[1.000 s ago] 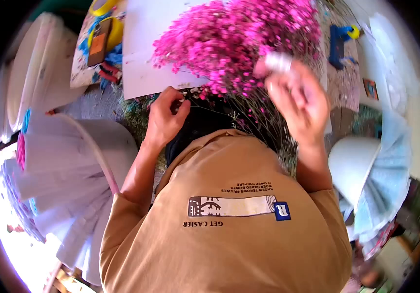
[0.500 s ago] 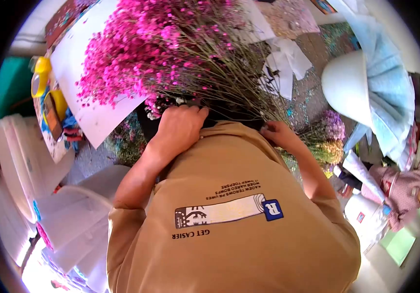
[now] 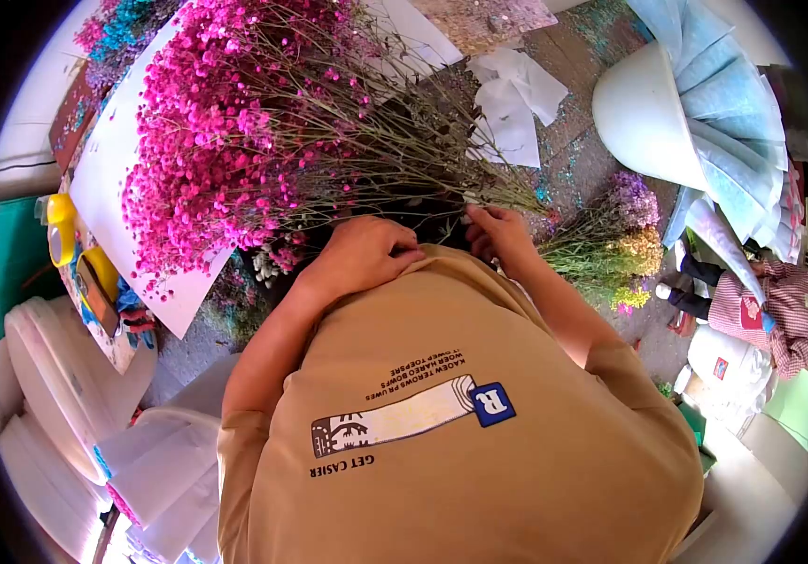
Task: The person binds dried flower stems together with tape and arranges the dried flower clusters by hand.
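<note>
A large bunch of pink dried baby's breath [image 3: 225, 141] lies across my lap, its blossoms to the left and its bare stems [image 3: 479, 179] running to the right. My left hand [image 3: 366, 256] is closed at the hem of the tan T-shirt [image 3: 479, 320], just below the bunch. What its curled fingers hold, if anything, is hidden. My right hand [image 3: 503, 235] is closed, with thumb and finger pressed together near the lower stems. Anything between those fingertips is too small to make out.
A white sheet [image 3: 113, 188] lies under the blossoms. Yellow tape rolls [image 3: 61, 230] are on the left, crumpled white paper [image 3: 512, 103] beyond the stems. Purple and yellow flowers [image 3: 629, 235], a white tub [image 3: 644, 113] with pale-blue wrapping and a seated person [image 3: 770, 310] are on the right.
My right hand has moved up and inward, closer to the stems. My left hand has shifted slightly right and lower along the hem. The whole view has turned a little.
</note>
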Demonstrator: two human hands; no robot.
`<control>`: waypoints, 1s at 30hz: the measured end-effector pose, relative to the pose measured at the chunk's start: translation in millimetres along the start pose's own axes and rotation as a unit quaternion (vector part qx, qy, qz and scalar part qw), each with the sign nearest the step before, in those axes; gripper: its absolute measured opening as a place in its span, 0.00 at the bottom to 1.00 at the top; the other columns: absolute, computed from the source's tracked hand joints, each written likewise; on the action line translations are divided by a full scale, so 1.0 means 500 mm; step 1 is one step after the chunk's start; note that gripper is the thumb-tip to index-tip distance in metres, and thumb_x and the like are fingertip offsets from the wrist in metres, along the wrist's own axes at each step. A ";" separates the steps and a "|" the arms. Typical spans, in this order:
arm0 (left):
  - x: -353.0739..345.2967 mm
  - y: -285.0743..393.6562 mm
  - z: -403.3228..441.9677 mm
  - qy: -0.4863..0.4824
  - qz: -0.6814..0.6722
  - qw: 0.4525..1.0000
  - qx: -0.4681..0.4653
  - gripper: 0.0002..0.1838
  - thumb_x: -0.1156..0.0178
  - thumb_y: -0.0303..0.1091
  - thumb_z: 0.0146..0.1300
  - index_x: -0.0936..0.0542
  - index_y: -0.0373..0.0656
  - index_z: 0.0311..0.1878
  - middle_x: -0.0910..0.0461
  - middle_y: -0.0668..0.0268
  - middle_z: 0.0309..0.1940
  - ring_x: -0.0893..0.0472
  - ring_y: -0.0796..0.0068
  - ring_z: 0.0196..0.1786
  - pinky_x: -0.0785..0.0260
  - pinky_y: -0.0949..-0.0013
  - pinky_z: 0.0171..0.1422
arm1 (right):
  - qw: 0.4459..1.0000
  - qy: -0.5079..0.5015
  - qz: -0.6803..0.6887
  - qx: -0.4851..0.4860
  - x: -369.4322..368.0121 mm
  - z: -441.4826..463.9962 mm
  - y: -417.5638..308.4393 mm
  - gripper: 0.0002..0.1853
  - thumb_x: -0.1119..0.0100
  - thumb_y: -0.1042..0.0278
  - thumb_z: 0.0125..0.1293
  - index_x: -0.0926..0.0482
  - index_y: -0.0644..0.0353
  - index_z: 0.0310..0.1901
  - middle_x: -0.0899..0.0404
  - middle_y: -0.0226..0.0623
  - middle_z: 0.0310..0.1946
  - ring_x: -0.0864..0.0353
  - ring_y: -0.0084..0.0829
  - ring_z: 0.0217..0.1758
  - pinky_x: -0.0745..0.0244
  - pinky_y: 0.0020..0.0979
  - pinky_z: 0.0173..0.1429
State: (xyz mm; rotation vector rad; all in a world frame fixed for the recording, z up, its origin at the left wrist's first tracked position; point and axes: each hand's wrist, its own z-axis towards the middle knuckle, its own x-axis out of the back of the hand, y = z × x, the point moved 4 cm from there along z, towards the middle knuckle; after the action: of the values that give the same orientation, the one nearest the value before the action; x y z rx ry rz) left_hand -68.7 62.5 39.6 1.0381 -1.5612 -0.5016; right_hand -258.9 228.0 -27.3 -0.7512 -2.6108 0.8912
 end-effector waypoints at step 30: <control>-0.053 0.064 0.070 -0.097 -0.162 0.981 -0.050 0.15 0.35 0.46 0.67 0.13 0.43 0.39 0.15 0.57 0.29 0.15 0.55 0.34 0.25 0.56 0.42 | 0.967 0.120 -0.155 0.161 -0.019 0.057 0.020 0.13 0.39 0.63 0.64 0.18 0.68 0.33 0.18 0.43 0.22 0.20 0.35 0.23 0.27 0.37 0.29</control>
State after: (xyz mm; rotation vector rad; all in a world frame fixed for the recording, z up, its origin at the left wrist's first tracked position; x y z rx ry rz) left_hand -113.4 93.2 40.2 1.2007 -1.5244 -0.9201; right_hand -259.2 215.7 -56.4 -0.3279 -2.2143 1.0214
